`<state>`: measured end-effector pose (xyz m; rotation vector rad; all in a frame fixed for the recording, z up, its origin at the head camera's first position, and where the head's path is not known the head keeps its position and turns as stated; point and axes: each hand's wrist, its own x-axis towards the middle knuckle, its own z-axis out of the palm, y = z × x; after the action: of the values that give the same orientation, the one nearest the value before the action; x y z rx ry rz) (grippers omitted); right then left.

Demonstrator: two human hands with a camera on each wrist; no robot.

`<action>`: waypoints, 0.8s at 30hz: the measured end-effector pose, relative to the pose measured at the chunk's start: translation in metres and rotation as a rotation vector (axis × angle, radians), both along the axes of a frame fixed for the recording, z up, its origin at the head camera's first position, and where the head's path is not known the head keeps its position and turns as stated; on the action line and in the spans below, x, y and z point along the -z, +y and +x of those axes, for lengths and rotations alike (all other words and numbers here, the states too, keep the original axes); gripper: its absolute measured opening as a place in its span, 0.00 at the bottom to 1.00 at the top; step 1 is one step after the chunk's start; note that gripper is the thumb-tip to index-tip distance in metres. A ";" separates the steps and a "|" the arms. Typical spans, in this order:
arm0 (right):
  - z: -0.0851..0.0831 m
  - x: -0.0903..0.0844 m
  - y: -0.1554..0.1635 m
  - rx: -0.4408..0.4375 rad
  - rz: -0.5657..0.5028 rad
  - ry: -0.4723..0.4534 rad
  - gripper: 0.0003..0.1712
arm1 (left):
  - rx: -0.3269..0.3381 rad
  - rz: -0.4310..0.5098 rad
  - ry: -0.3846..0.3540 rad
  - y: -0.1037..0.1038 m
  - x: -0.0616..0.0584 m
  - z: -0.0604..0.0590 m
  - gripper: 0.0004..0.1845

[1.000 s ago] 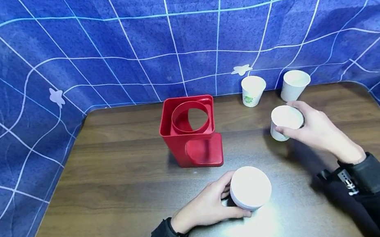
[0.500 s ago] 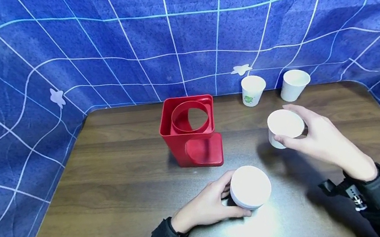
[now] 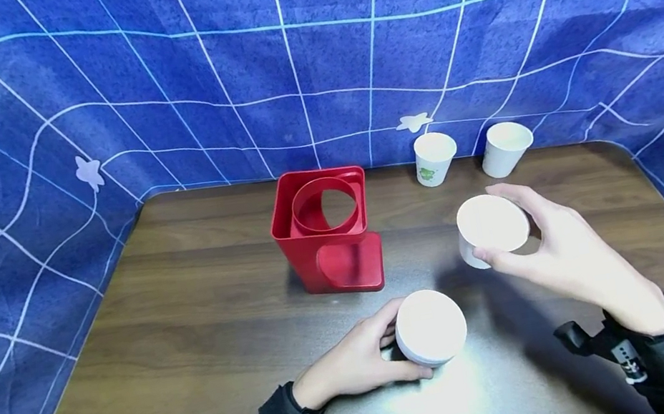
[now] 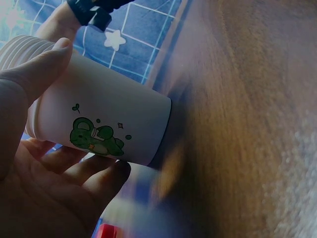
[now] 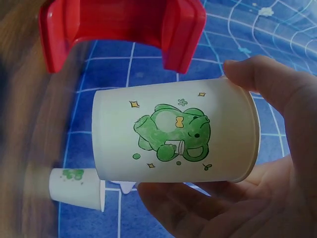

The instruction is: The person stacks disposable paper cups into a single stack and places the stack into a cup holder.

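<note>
My left hand (image 3: pixel 374 356) grips a stack of white paper cups (image 3: pixel 430 325) near the front middle of the table. Several nested rims and a green bear print show on the stack (image 4: pixel 101 106) in the left wrist view. To the right, my right hand (image 3: pixel 563 246) holds a single white paper cup (image 3: pixel 491 224) between thumb and fingers, mouth up and raised over the tabletop. A green bear with a yellow bow decorates this cup (image 5: pixel 173 131) in the right wrist view.
A red holder (image 3: pixel 326 237) with a ring in its top and a low foot stands left of centre. Two more paper cups, one with a green print (image 3: pixel 435 158) and one plain from here (image 3: pixel 505 149), stand along the back edge before a blue grid-patterned cloth (image 3: pixel 251 68).
My right hand has drawn its cup toward me and slightly left, away from the two back cups, and raised it. The left hand keeps its grip on the stack in place.
</note>
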<state>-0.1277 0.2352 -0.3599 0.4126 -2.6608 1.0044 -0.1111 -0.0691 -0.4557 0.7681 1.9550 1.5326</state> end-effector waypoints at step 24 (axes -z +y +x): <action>0.012 -0.009 -0.007 -0.034 -0.039 0.117 0.46 | 0.015 0.031 0.073 0.000 0.002 0.000 0.46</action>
<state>-0.1159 0.2286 -0.3509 0.4947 -2.5343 1.0080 -0.1108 -0.0692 -0.4579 0.8608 1.9772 1.5492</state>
